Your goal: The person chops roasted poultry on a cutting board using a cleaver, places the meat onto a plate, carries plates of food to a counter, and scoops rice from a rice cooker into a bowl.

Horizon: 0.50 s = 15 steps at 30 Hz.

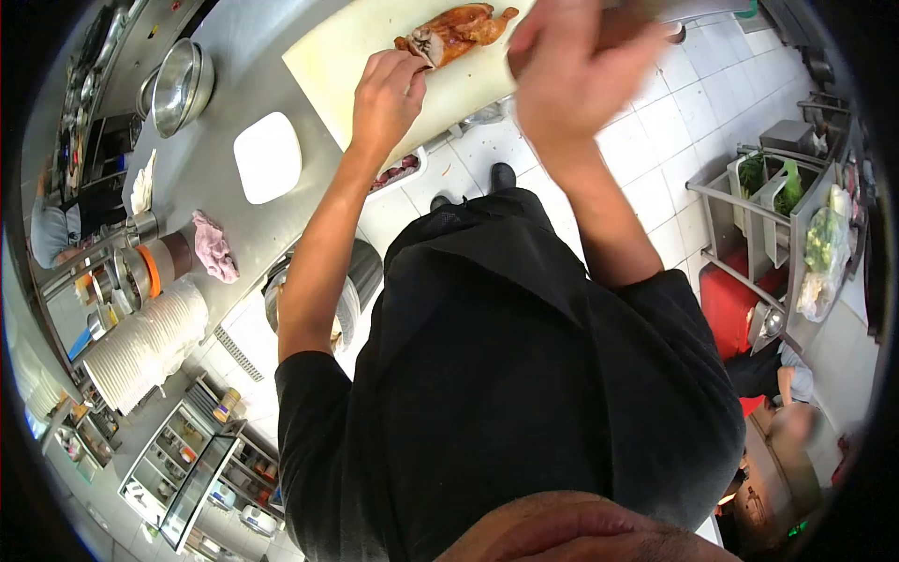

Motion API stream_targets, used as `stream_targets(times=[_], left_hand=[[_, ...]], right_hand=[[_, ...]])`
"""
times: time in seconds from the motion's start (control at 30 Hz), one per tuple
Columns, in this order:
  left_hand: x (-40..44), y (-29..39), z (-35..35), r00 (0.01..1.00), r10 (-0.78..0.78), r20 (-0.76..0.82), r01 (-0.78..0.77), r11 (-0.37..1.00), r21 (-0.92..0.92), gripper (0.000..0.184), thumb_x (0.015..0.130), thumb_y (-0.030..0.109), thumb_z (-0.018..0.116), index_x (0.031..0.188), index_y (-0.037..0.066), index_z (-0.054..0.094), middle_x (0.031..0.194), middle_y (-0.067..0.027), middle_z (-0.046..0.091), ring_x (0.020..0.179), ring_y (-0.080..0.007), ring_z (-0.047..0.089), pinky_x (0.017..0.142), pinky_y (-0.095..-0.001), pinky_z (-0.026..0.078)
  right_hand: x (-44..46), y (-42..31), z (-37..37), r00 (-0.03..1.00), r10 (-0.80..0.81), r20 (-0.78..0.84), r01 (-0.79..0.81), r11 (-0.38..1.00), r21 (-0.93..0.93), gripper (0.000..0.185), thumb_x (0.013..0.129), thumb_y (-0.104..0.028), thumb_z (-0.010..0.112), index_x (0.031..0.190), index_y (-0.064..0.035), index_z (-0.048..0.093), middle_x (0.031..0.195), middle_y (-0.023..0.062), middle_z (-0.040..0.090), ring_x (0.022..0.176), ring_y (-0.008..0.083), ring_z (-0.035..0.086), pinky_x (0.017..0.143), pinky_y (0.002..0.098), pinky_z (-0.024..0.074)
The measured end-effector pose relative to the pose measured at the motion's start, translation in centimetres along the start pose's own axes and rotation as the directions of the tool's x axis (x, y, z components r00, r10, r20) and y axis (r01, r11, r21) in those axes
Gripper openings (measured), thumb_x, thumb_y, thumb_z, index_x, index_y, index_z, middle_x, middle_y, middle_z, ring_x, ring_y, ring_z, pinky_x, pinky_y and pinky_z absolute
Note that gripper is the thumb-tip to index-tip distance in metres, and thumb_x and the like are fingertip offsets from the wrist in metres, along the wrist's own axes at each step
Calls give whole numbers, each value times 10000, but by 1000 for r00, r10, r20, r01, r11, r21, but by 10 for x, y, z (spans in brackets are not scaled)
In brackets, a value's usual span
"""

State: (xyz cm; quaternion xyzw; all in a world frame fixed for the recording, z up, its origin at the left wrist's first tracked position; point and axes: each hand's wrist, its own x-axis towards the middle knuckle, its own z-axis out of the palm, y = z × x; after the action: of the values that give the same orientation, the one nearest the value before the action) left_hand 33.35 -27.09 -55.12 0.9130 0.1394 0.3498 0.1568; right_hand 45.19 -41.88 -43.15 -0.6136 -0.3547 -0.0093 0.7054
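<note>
A browned roast chicken (459, 36) lies on a cream cutting board (323, 61), its near left end cut open and showing pale meat. My left hand (386, 98) is closed with its fingertips at that cut end, pinching a bit of it. To the right, above the board's edge, my right hand (585, 89) is raised and blurred by motion. Its fingers appear curled around a smeared dark brown object (629, 30), whose kind I cannot make out.
Left of the board, a white square plate (268, 157), metal bowls (183, 86) and a pink cloth (215, 247) sit on the steel counter (234, 47). Stacked containers (150, 342) stand nearer. A vegetable rack (749, 206) is at right. Other people are partly visible at both sides.
</note>
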Motion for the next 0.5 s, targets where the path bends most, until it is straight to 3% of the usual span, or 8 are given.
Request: stream_targets(times=[0.03,0.07,0.13,0.2,0.27,0.33,0.5], left_hand=[[0,1,-1,1000,-1,-1,1,1000,2,194,746,-9,753,934,18,715,996,-121,690,967,-298,639,843,-386,536],[0,1,-2,1000,-6,7,6,1000,-3,191,747,-10,752,933,17,714,993,-126,689,968,-300,639,845,-388,535],[1,2,-3,999,6,33,-5,1000,-20,187,749,-11,749,931,15,712,985,-135,688,970,-305,639,849,-392,533],[8,-4,0,1000,27,3,-27,999,-27,178,751,-22,733,924,12,708,972,-146,682,972,-322,635,855,-401,527],[-1,0,-2,997,60,54,-58,997,-49,183,749,-29,726,927,12,706,970,-144,682,970,-328,633,854,-405,524],[0,2,4,998,50,31,-48,998,-39,223,730,-44,711,944,15,701,969,-133,677,966,-330,626,855,-409,519],[-12,4,8,994,101,46,-102,995,7,266,714,-30,696,971,35,700,1015,-100,656,999,-300,609,877,-407,501]], right_hand=[[-15,14,6,998,58,34,-48,968,-245,313,958,-192,605,1016,71,445,740,264,652,673,481,636,567,499,493],[-54,67,9,962,131,241,5,870,-493,327,957,-198,603,1017,82,445,768,274,661,689,487,640,582,507,502],[-100,131,2,797,437,418,-158,818,-553,349,960,-238,581,1040,80,463,801,299,661,703,494,642,622,527,514],[-67,122,3,712,540,449,-248,791,-559,361,959,-265,572,1045,73,482,790,301,659,686,475,651,640,522,523],[-61,83,0,515,755,406,-479,646,-594,365,963,-296,551,1036,59,510,780,292,664,648,438,664,648,514,529],[-63,93,-2,511,750,420,-455,651,-607,371,958,-299,570,1033,61,515,730,236,661,573,361,657,570,462,529],[-71,66,-39,363,825,432,-626,560,-543,381,965,-304,581,1089,51,518,624,99,565,468,203,575,444,349,468]])
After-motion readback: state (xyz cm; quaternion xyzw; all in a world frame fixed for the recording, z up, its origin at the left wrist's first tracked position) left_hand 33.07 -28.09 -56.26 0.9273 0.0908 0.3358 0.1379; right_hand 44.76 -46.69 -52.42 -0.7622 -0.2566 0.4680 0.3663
